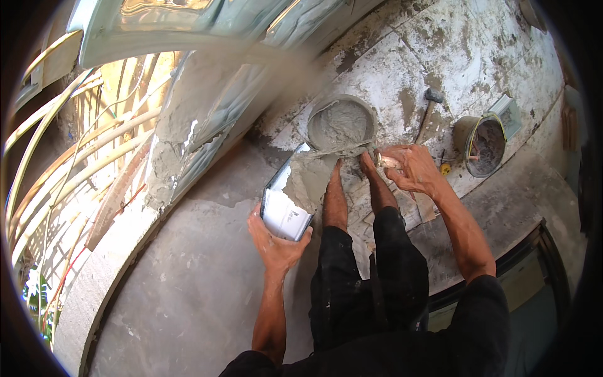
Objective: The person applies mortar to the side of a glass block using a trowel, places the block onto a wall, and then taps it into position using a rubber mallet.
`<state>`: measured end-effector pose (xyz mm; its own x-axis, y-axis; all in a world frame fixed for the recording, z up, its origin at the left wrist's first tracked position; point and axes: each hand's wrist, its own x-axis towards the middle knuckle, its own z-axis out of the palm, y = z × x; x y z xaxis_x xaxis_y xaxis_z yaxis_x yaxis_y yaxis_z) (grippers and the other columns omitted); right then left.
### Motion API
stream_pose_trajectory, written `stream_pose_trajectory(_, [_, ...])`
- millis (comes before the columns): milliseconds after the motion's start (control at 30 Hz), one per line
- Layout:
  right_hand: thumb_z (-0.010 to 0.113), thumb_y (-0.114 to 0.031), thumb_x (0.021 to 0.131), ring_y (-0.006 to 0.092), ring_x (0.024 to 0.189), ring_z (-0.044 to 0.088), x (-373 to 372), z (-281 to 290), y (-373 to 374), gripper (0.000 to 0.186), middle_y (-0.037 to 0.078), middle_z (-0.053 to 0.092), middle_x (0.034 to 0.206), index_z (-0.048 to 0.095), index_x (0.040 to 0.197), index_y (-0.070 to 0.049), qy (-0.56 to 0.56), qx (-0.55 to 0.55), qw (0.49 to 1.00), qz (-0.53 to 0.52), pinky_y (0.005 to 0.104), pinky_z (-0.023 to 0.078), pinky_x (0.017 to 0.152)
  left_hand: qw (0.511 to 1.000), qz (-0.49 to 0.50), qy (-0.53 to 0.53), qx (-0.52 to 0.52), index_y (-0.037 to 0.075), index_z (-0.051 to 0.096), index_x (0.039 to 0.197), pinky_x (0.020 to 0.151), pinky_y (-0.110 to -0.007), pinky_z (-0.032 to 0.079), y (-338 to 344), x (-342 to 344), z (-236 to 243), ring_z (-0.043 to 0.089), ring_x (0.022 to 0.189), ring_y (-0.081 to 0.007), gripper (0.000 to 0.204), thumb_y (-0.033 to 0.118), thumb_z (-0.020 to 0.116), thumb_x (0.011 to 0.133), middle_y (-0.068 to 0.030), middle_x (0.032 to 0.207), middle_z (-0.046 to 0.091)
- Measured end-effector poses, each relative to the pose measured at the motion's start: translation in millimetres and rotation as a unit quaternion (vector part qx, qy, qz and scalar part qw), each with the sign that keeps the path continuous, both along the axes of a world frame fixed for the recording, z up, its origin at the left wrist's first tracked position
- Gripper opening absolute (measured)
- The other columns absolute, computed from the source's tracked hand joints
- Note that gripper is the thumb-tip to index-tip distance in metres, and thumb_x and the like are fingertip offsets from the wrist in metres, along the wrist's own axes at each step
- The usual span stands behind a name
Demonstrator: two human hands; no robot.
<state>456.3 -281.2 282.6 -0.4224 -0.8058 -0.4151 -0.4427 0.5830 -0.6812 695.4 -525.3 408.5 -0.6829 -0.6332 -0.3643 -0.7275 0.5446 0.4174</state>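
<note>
White block [284, 212], its far part coated in grey mortar [309, 181], is held aslant near the round bucket [311, 129], fingers of the left hand [276, 244] grasping its near end, those of the right hand [411, 168] clenched round a mortar-caked trowel [380, 160].

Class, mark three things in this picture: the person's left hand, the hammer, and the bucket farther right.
Left hand [274, 247]: head view, back of the hand.
Hammer [425, 119]: head view, on the handle.
Bucket farther right [463, 134]: head view, outer wall.
</note>
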Motion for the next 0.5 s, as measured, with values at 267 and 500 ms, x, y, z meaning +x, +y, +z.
stream_pose_trajectory(267, [0.066, -0.026, 0.072, 0.0391, 0.093, 0.069, 15.7, 44.6, 15.0, 0.048, 0.019, 0.073, 0.107, 0.071, 0.115, -0.005, -0.031, -0.024, 0.999, -0.02, 0.045, 0.056, 0.078, 1.0, 0.017, -0.008, -0.003, -0.002, 0.035, 0.139, 0.098, -0.047, 0.042, -0.4, -2.0, -6.3, 0.05, 0.115, -0.0357, 0.106, 0.02, 0.093, 0.052, -0.0206, 0.124, 0.048])
stream_pose_trajectory(500, [0.068, -0.024, 0.071, 0.0294, 0.069, 0.06, 40.6, 53.4, 36.5, 0.047, 0.017, 0.067, 0.085, 0.067, 0.11, 0.003, -0.219, -0.043, 0.96, -0.171, 0.0411, 0.047, 0.064, 0.994, 0.092, 0.034, 0.04, -0.004, 0.033, 0.14, 0.103, -0.045, 0.039, -1.6, -5.2, -11.1, 0.048, 0.119, -0.0332, 0.112, 0.024, 0.095, 0.051, -0.0199, 0.128, 0.047])
